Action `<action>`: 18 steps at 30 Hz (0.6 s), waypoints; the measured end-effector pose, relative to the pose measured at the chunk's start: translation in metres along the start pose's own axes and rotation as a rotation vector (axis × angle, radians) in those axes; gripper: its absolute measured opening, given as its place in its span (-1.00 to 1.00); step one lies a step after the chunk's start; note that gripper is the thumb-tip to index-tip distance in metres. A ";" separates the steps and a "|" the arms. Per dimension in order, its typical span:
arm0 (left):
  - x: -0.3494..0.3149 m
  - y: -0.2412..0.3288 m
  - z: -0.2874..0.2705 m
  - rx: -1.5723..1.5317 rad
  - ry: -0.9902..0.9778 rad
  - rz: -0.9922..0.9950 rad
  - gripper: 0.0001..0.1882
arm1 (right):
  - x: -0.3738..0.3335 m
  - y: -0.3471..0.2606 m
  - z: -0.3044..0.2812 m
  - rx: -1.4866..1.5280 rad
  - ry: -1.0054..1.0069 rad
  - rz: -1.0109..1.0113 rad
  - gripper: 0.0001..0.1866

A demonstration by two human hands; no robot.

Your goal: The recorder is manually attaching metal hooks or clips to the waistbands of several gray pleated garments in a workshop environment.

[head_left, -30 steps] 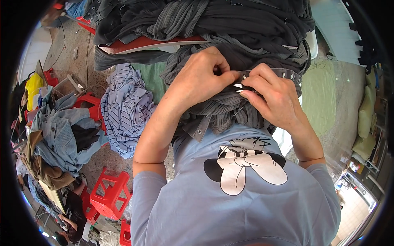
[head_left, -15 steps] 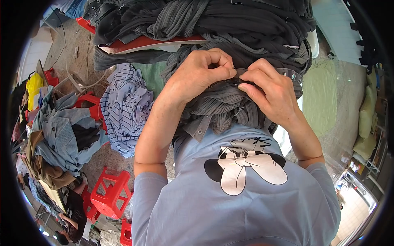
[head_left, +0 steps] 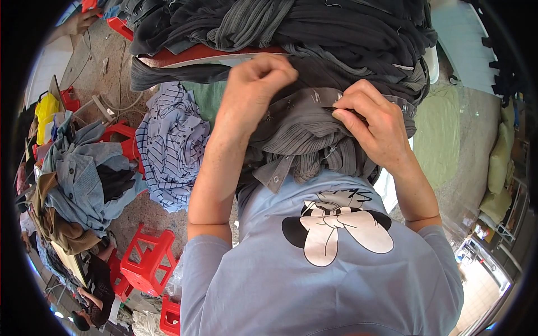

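Note:
A dark grey ribbed garment (head_left: 314, 126) lies bunched against my front, its smooth band with small pale marks running crosswise. My right hand (head_left: 372, 120) pinches the edge of this band between thumb and fingers. Up and to the left, my left hand (head_left: 255, 89) is raised above the cloth with its fingers curled together. Whatever its fingertips may hold is too small or blurred to make out. A pointed corner with a metal-looking eyelet or snap (head_left: 276, 179) hangs at the near side of the garment.
A heap of dark garments (head_left: 347, 33) rises just beyond my hands. At left lie a striped blue shirt (head_left: 174, 145) and piled denim-like clothes (head_left: 92, 168), near red stools (head_left: 148, 260). Another person's hand (head_left: 81, 22) shows at upper left; a person (head_left: 101, 288) is at lower left.
My left hand has lifted away from the band, up and to the left, leaving more of it uncovered. My right hand keeps its pinch. Another person's hand has appeared at upper left.

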State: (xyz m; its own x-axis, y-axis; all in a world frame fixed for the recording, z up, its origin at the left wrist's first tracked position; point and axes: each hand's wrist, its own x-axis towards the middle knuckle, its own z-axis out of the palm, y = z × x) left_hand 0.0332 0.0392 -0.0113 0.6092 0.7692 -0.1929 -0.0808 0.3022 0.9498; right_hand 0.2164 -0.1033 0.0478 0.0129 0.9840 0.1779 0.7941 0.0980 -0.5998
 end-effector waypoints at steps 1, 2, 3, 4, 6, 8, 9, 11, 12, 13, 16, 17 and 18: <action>-0.001 -0.001 -0.005 0.004 0.051 0.024 -0.90 | -0.001 0.000 0.000 0.011 -0.004 0.013 -0.88; -0.002 -0.002 -0.011 0.013 0.110 0.012 -0.91 | -0.002 0.000 -0.001 0.020 -0.003 0.034 -0.88; -0.003 -0.003 -0.015 -0.023 0.100 -0.008 -0.91 | -0.003 0.000 -0.001 0.018 -0.010 0.026 -0.88; -0.005 -0.005 -0.018 -0.032 0.067 0.018 -0.91 | -0.003 0.000 -0.002 0.032 -0.004 0.045 -0.87; -0.010 -0.007 -0.019 0.036 0.038 0.029 -0.89 | -0.004 -0.001 -0.003 0.047 0.002 0.063 -0.87; -0.011 -0.007 -0.015 0.108 0.027 0.025 -0.87 | -0.004 -0.001 -0.006 0.021 -0.015 0.070 -0.86; -0.010 -0.005 -0.012 0.181 0.006 0.002 -0.85 | -0.004 -0.002 -0.007 0.017 -0.015 0.060 -0.86; -0.009 -0.001 -0.002 0.373 -0.017 0.113 -0.75 | -0.005 -0.003 -0.010 0.005 -0.023 0.028 -0.87; -0.007 0.002 0.004 0.459 -0.029 0.144 -0.73 | -0.006 -0.004 -0.010 -0.001 -0.022 0.016 -0.87; -0.008 0.004 0.010 0.485 -0.041 0.110 -0.73 | -0.007 -0.005 -0.011 0.000 -0.034 0.019 -0.87; -0.006 0.011 0.026 0.638 -0.104 0.215 -0.72 | -0.011 -0.005 -0.012 0.012 -0.045 0.029 -0.86; -0.005 0.013 0.029 0.647 -0.103 0.197 -0.72 | -0.012 -0.004 -0.012 0.027 -0.044 0.043 -0.86; -0.005 0.014 0.032 0.783 -0.132 0.241 -0.75 | -0.013 -0.004 -0.013 0.026 -0.043 0.034 -0.86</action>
State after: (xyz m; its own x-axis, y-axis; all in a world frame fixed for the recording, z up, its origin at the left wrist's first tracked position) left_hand 0.0546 0.0219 0.0105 0.7373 0.6752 0.0224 0.3216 -0.3798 0.8674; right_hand 0.2209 -0.1184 0.0574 0.0129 0.9922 0.1241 0.7773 0.0682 -0.6254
